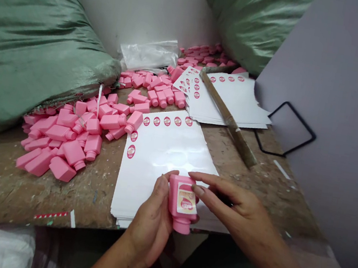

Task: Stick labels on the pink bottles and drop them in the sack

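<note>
Pink bottle [182,205] lies inside the left hand [153,220] (label [188,199] facing up)

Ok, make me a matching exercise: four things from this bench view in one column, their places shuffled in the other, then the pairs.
Things
1. labelled bottle
2. wooden stick
3. clear plastic
4. right hand

Places
A. behind loose pink bottles, near the wall
B. with a fingertip at the edge of the label
C. in the left hand
D. lying across the farther label sheets

Pairs: 1-C, 2-D, 3-A, 4-B
</note>
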`<state>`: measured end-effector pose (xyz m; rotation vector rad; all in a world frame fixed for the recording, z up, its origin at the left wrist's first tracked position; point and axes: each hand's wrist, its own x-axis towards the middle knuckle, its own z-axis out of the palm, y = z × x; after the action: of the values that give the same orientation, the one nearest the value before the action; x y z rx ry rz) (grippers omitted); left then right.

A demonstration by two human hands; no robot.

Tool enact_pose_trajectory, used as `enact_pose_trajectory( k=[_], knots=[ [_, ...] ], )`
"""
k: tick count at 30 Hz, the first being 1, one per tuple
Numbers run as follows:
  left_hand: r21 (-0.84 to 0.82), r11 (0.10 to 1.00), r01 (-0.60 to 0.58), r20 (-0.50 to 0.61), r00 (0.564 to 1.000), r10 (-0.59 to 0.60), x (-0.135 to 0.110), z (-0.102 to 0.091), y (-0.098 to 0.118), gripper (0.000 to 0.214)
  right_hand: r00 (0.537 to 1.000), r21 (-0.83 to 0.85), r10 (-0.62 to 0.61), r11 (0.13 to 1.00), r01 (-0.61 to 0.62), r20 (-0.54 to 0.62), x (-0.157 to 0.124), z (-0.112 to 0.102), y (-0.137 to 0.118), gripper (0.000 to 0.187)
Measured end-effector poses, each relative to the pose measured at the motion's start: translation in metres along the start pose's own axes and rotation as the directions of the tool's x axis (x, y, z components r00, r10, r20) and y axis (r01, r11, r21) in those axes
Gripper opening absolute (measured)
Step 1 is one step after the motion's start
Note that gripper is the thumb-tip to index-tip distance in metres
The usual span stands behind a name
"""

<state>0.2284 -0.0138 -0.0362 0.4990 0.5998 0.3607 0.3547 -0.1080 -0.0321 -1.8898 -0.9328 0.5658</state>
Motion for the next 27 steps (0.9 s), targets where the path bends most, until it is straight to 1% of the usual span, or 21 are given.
enact_pose_trajectory(
  k=[6,10,13,14,16,19,20,21,22,24,27],
  knots=[
    [0.057,0.998,-0.04,0.04,0.999,0.038,0.001,-0.001,-0.002,0.034,1.0,-0.022,-0.007,1.0,0.007,-0.011,0.001,0.001,0.002,0.036],
    [0.098,0.995,-0.029,0.062,0.998,0.023,-0.001,-0.002,-0.001,0.033,0.999,-0.038,-0.031,0.999,0.03,-0.025,0.002,0.001,0.003,0.033],
    [0.153,0.988,-0.006,0.075,0.997,-0.006,-0.002,-0.002,-0.001,0.046,0.997,-0.069,-0.07,0.995,0.067,-0.038,0.001,0.0,0.003,0.03],
    [0.171,0.985,-0.009,0.077,0.997,-0.005,-0.002,-0.002,-0.001,0.049,0.993,-0.092,-0.103,0.991,0.098,-0.049,0.001,0.0,0.003,0.029],
    [0.201,0.979,-0.032,0.078,0.997,0.017,-0.002,-0.003,-0.003,0.049,0.974,-0.178,-0.216,0.963,0.201,-0.074,0.0,0.001,0.004,0.027],
    [0.239,0.97,-0.049,0.048,0.998,0.038,-0.002,-0.002,-0.005,0.045,0.904,-0.374,-0.418,0.855,0.359,-0.088,0.0,0.004,0.008,0.03],
    [0.252,0.966,-0.047,0.031,0.999,0.04,-0.002,-0.002,-0.005,0.044,0.885,-0.424,-0.458,0.82,0.384,-0.082,0.001,0.006,0.01,0.032],
    [0.265,0.963,-0.044,0.016,0.999,0.041,-0.002,-0.002,-0.005,0.044,0.876,-0.46,-0.475,0.798,0.389,-0.083,0.001,0.007,0.013,0.034],
    [0.275,0.961,-0.04,0.001,0.999,0.041,-0.003,-0.001,-0.005,0.045,0.875,-0.484,-0.474,0.791,0.375,-0.097,0.002,0.007,0.016,0.035],
    [0.289,0.957,-0.029,-0.02,0.999,0.036,-0.004,-0.001,-0.004,0.049,0.891,-0.48,-0.427,0.821,0.31,-0.154,0.003,0.007,0.021,0.036],
    [0.29,0.957,0.006,-0.031,1.0,0.003,-0.008,-0.003,-0.004,0.057,0.924,-0.336,-0.297,0.919,0.208,-0.239,0.002,0.006,0.02,0.034]
  ],
)
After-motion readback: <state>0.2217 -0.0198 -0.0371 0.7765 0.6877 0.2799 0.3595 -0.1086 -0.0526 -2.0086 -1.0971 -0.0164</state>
